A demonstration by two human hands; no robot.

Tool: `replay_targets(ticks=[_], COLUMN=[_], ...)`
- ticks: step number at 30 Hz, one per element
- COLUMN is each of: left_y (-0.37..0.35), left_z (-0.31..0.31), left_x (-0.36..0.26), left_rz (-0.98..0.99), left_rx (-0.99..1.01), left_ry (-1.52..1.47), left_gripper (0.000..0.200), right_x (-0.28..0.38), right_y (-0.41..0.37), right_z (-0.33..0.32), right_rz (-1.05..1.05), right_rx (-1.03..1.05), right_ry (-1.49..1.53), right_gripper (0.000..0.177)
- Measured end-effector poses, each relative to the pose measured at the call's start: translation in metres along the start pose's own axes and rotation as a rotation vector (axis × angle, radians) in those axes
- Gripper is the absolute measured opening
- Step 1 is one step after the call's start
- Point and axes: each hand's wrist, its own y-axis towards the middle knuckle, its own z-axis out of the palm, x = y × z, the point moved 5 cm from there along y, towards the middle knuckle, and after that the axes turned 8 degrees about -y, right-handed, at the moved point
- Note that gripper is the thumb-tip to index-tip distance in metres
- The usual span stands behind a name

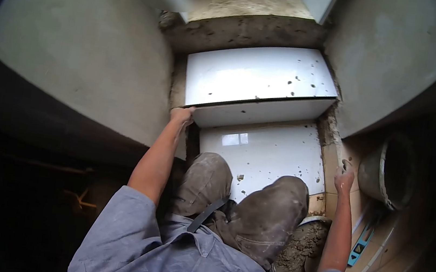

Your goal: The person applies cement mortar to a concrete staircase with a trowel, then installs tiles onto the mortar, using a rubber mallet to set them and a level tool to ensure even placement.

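Note:
My left hand (182, 114) is closed at the left end of an upright white tile (264, 112), its fingers at the tile's upper corner. Above this riser lies a glossy white tread tile (252, 77), specked with bits of mortar. A dark gap runs between the two tiles along the front edge. Lower down, another white tile (276, 148) lies flat before my knees, also dotted with crumbs. Off to the right, my right hand (344, 177) is held closed near a bucket; whatever is in its fingers is too small to make out.
A bucket (387, 173) stands on the tiled floor at right. A container of wet mortar (299, 249) is beside my right knee, with a blue spirit level (361, 246) farther right. Plastered walls (92, 50) flank the steps. A bare step (247, 33) rises behind the tiles.

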Motion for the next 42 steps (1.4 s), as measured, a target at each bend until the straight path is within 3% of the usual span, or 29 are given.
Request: replay_targets(ticks=[1,2,3,5,8,11,14,15,16,18,19,23,26,29,31,33,34,35,36,39,42], left_y=[0.019,0.053,0.024,0.054,0.071,0.090,0.001,0.014,0.097,0.122,0.086,0.037,0.047,0.038,0.045,0.043,0.037,0.032,0.036,0.041,0.050], left_z=[-0.001,-0.003,0.000,-0.001,0.001,0.003,-0.003,-0.003,0.003,0.006,0.007,0.003,0.006,0.001,-0.001,0.000,0.001,0.001,0.000,0.002,0.002], left_x=[0.011,0.030,0.015,0.031,0.041,0.049,0.000,0.007,0.052,0.063,0.047,0.016,0.023,0.018,0.021,0.022,0.020,0.017,0.018,0.021,0.025], left_rz=[-0.016,0.049,0.031,0.089,0.071,0.108,0.120,0.152,0.209,0.092,0.120,0.035,0.008,0.033,0.023,0.049,0.042,0.036,0.040,0.075,0.120], left_rx=[-0.017,-0.073,-0.045,-0.105,-0.056,-0.128,-0.078,-0.084,-0.073,0.049,0.040,0.016,0.051,0.010,0.039,0.020,0.017,0.011,0.008,0.021,0.009], left_ry=[0.029,0.060,0.022,0.056,0.110,0.181,0.177,0.141,0.079,-0.026,-0.194,-0.011,-0.082,-0.020,-0.028,-0.021,-0.026,-0.029,-0.017,-0.039,-0.015], left_gripper=[0.031,0.027,0.025,0.022,0.058,0.060,0.060,0.056,0.051,0.044,0.033,0.025,0.025,0.025,0.026,0.027,0.027,0.027,0.027,0.028,0.028], right_x=[-0.001,0.018,0.039,0.070,0.107,0.171,0.221,0.219,0.231,0.249,0.253,0.276,0.263,0.251,0.213,0.159,0.121,0.084,0.057,0.016,-0.004], right_y=[-0.002,-0.006,-0.015,-0.038,-0.050,-0.072,-0.102,-0.110,-0.122,-0.139,-0.142,-0.165,-0.171,-0.170,-0.184,-0.210,-0.231,-0.258,-0.285,-0.354,-0.386], right_z=[0.003,0.004,-0.003,-0.014,-0.025,-0.063,-0.091,-0.088,-0.089,-0.094,-0.100,-0.143,-0.137,-0.159,-0.164,-0.161,-0.152,-0.141,-0.134,-0.118,-0.104], right_rz=[-0.018,0.008,0.045,0.076,0.079,-0.086,-0.020,-0.076,-0.192,-0.217,-0.221,-0.268,-0.234,-0.080,0.083,0.266,0.289,0.310,0.467,0.684,0.603], right_rx=[-0.114,-0.098,-0.090,-0.062,-0.055,-0.062,0.188,0.177,0.086,0.237,0.209,-0.049,-0.063,-0.346,-0.430,-0.272,-0.154,-0.022,0.179,0.489,0.399], right_ry=[0.025,0.065,0.103,0.139,0.173,0.253,0.182,0.172,0.113,-0.075,-0.118,0.136,0.041,0.254,0.189,0.082,-0.119,-0.244,-0.385,-0.538,-0.599], right_gripper=[0.034,0.031,0.028,0.025,0.024,0.023,0.023,0.022,0.022,0.023,0.024,0.025,0.023,0.021,0.021,0.026,0.034,0.043,0.051,0.057,0.055])
